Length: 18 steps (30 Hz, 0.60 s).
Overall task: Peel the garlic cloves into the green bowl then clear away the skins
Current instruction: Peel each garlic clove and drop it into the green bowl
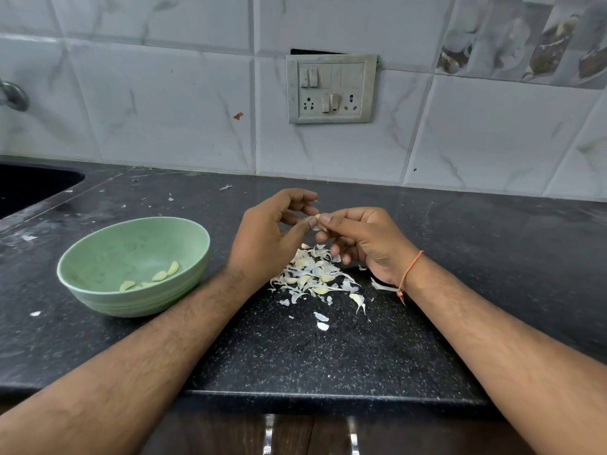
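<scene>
Forearms reach in over counter edge. Skins heaped right under hands, catching droppings. Left hand & right hand both pinch 1 clove, probably half-peeled. Green bowl, left of hands, holds approx 4 peeled.

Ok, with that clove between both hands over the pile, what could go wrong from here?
The clove, pinched between the left hand and right hand, could drop into the skin pile and get lost among the skins. Unpeeled cloves mixed in there might be swept away with them. Light skins could also drift into the green bowl.
</scene>
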Each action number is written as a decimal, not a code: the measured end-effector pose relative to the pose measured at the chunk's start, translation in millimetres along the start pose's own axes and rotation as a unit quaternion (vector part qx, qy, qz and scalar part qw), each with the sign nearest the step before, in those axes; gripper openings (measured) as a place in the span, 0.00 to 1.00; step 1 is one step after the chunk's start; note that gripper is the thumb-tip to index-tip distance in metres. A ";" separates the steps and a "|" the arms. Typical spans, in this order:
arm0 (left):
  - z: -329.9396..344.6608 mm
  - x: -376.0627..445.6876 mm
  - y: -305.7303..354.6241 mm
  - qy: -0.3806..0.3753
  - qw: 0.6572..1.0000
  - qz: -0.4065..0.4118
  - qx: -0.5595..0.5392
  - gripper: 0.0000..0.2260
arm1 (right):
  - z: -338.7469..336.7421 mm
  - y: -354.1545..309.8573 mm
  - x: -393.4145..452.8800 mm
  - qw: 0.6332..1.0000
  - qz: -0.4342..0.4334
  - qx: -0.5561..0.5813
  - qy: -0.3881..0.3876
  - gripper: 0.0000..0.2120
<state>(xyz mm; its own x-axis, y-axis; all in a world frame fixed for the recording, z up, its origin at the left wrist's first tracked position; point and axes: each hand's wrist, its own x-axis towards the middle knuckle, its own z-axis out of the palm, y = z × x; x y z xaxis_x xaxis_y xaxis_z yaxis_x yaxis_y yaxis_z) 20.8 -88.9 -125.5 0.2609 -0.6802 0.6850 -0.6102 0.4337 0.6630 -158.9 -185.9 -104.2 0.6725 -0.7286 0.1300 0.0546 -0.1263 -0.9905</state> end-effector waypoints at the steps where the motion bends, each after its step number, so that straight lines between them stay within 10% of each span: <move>1: -0.3 -0.5 1.3 0.001 1.000 0.005 0.003 0.16 | 0.1 -0.7 -0.5 1.000 0.011 0.004 -0.005 0.11; 18: -3.8 -0.7 4.7 0.002 0.989 0.104 0.108 0.17 | 17.1 0.3 -9.6 0.993 0.040 0.109 0.023 0.08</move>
<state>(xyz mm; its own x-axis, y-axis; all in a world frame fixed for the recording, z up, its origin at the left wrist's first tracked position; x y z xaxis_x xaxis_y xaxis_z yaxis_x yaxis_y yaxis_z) 20.6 -84.1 -121.7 0.1151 -0.5877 0.8008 -0.7960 0.4277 0.4283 -152.8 -167.4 -106.4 0.6470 -0.7610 0.0471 0.1645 0.0790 -0.9832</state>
